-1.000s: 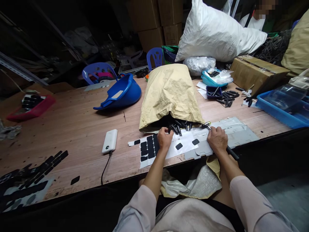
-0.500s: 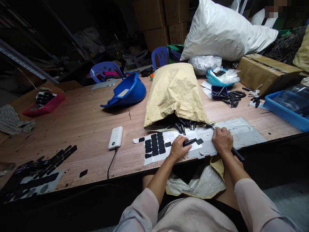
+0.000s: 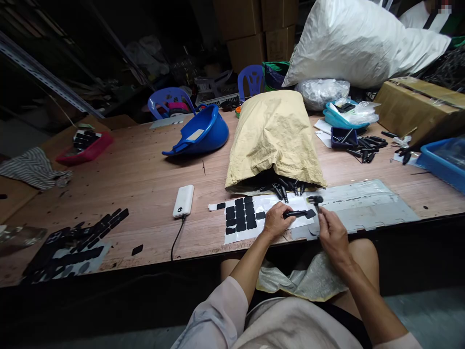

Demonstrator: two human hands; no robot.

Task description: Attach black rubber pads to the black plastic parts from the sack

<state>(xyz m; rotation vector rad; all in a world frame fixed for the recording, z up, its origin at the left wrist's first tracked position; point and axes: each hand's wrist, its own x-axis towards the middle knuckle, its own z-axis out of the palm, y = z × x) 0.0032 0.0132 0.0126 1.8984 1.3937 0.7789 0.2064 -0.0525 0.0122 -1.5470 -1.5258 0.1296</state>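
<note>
Wood-grain worktable (image 3: 145, 179), cluttered, with two bare hands at its near edge.
From where I stand, the left hand (image 3: 277, 219) pinches a slim black tube (image 3: 297, 213) above a white sheet (image 3: 267, 201), its far end at a rounded black patch (image 3: 310, 214), before the open mouth of a tan paper sack (image 3: 272, 131); the right hand (image 3: 333, 237) has its fingers closed around a small hammer (image 3: 317, 199), head near the tube's tip.

The left hand (image 3: 278, 220) now holds a black rod (image 3: 298, 213); the right hand (image 3: 333, 235) has raised the hammer (image 3: 315, 199).
</note>
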